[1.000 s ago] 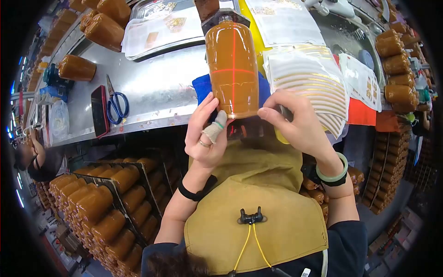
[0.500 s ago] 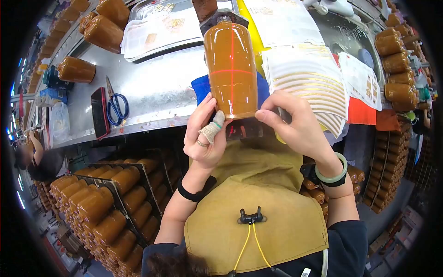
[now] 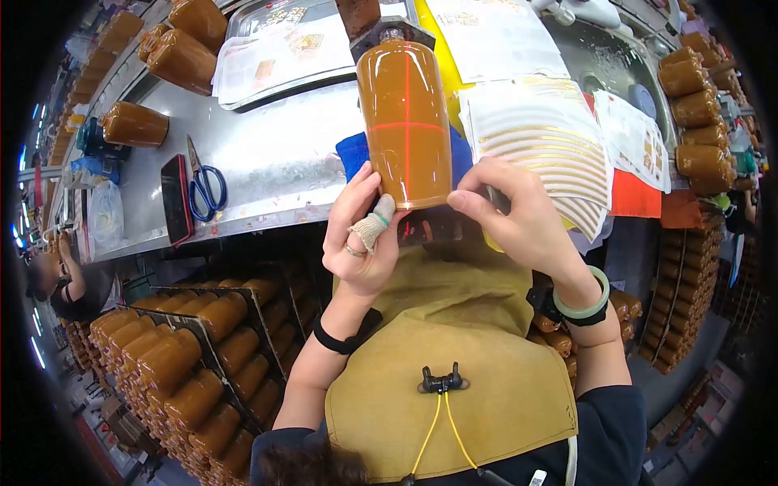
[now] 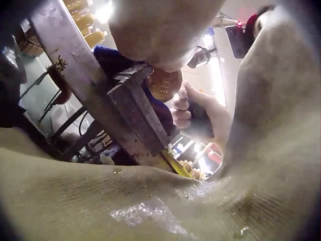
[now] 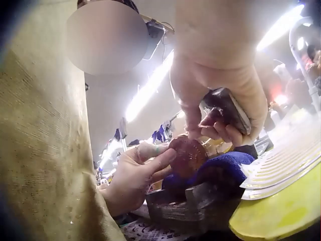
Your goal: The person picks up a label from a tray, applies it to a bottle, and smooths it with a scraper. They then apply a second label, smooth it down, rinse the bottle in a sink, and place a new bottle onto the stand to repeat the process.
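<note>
An amber-brown bottle (image 3: 403, 105) lies with its base toward me on a blue cloth (image 3: 352, 154), a red laser cross on its side. My left hand (image 3: 356, 235) holds the base edge from the left, thumb and fingers on the glass, a cloth finger cover (image 3: 374, 227) on one finger. My right hand (image 3: 519, 212) is at the base's right edge, thumb and forefinger tips right at the rim. Its other fingers curl round a dark flat tool (image 5: 229, 111) in the palm. The round bottle base (image 5: 186, 156) shows between both hands in the right wrist view.
A metal holder (image 3: 412, 29) stands at the bottle's neck. Printed sheets with gold stripes (image 3: 539, 146) lie to the right, a tray (image 3: 235, 99) at the back left. Scissors (image 3: 207, 193), a phone (image 3: 173, 198) and another brown bottle (image 3: 134, 123) are on the left. Racks of bottles (image 3: 166, 356) stand below.
The bottle has shifted slightly left, both hands moving with it. A wavy line across its lower side, seen a second ago, no longer shows. The hands' hold looks much the same.
</note>
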A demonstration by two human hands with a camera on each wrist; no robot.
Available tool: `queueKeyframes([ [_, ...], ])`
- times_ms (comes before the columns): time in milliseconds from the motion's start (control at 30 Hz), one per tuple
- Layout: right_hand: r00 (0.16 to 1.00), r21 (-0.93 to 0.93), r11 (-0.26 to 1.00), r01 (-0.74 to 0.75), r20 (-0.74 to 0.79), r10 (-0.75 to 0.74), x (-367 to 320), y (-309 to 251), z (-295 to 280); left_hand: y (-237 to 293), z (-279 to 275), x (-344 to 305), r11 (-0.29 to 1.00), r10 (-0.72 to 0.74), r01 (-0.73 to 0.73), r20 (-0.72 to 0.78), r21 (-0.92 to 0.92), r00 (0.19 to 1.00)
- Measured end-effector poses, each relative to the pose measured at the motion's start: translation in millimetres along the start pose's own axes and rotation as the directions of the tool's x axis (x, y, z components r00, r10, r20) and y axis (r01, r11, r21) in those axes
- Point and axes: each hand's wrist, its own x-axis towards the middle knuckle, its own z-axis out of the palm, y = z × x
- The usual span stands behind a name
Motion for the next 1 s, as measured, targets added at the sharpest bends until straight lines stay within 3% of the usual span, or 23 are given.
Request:
queueKeyframes([
  [67,0.999,0.001,1.0,-0.029,0.032,0.029,1.2,-3.0,-1.1,-5.3,-3.0,-5.8,1.0,0.004,-0.004,-0.016,-0.025,1.0],
  [133,0.999,-0.002,1.0,-0.024,0.028,0.024,2.0,-2.3,-1.8,-5.1,-6.6,-3.2,0.95,0.181,-0.187,0.046,0.25,0.982],
  [167,1.0,-0.005,1.0,-0.022,0.02,0.022,1.8,-1.5,-2.3,-1.2,-5.1,-1.2,0.95,0.182,-0.188,0.047,0.249,0.982],
  [233,1.0,-0.01,1.0,-0.014,0.023,0.014,2.2,0.4,-3.2,18.1,0.9,14.6,0.84,0.339,-0.335,0.069,0.426,0.938],
  [267,1.0,-0.014,1.0,-0.005,0.027,0.005,2.6,1.3,-3.3,16.2,1.8,11.7,0.841,0.339,-0.335,0.07,0.426,0.938],
  [333,1.0,-0.012,1.0,-0.006,0.029,0.006,3.4,2.8,-3.2,14.6,3.7,10.4,0.953,0.165,-0.183,0.092,0.241,0.982],
  [367,0.999,-0.01,1.0,-0.007,0.031,0.007,3.6,3.0,-3.4,12.9,2.8,15.0,0.888,0.328,-0.359,0.151,0.288,0.932],
  [500,1.0,-0.008,1.0,-0.01,0.009,0.01,1.1,-4.8,-0.2,-4.4,0.9,5.9,0.958,0.234,-0.231,0.001,0.168,0.972],
  [633,1.0,0.002,1.0,0.01,0.02,-0.01,2.3,-5.1,0.9,2.7,-5.1,-3.3,0.987,0.058,-0.059,0.011,0.151,0.998],
  [667,0.999,-0.015,0.999,0.036,0.013,-0.036,2.6,-2.6,1.1,4.8,-4.0,-0.9,0.987,0.058,-0.059,0.01,0.151,0.998],
  [733,0.999,0.007,0.999,0.037,-0.021,-0.036,1.7,0.1,3.6,11.5,0.5,6.6,0.898,0.251,-0.235,0.007,0.372,0.968],
  [767,1.0,0.022,1.0,0.019,-0.014,-0.019,2.0,0.9,2.7,12.9,0.1,6.9,0.882,0.281,-0.281,0.056,0.379,0.958],
  [800,1.0,0.038,0.999,0.001,-0.007,-0.001,1.8,1.3,2.3,10.3,0.6,8.7,0.883,0.281,-0.281,0.057,0.377,0.958],
  [867,1.0,0.025,1.0,0.009,-0.015,-0.009,1.3,3.8,3.1,2.3,2.4,13.6,0.925,0.333,-0.344,0.088,0.161,0.939],
  [933,1.0,0.012,1.0,0.018,-0.023,-0.018,2.5,2.9,2.2,1.5,3.8,8.4,0.939,0.308,-0.314,0.062,0.143,0.949],
  [1000,1.0,0.026,1.0,-0.003,-0.011,0.003,1.9,-1.9,3.0,0.6,3.5,-2.4,0.998,0.029,-0.027,-0.036,0.056,0.999],
])
